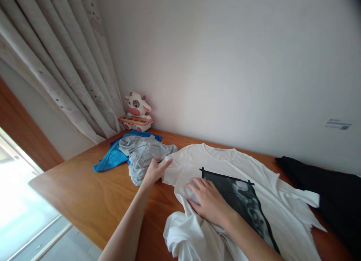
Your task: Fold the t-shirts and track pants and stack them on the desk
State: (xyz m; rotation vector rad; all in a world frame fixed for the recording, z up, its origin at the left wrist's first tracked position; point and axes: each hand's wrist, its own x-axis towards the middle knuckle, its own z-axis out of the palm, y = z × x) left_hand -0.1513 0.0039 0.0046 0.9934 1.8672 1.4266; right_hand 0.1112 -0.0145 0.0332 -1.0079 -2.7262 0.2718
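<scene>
A white fabric T-shirt (194, 161) with a dark rectangular print (222, 185) is lying across the brown wooden tabletop (76, 185)!
The left hand (156, 170) is hovering at its sleeve beside a crumpled grey garment (141, 150), pinch impossible to tell; the right hand (210, 200) is pressing flat, fingers loosely spread, gripping nothing.

Washed-out daylight glares from eight o'clock, paling the wooden tabletop (73, 185); the wall (225, 65) is dimmer. Dark blur shades the two o'clock corner; the three o'clock label (338, 124) is illegible.
</scene>
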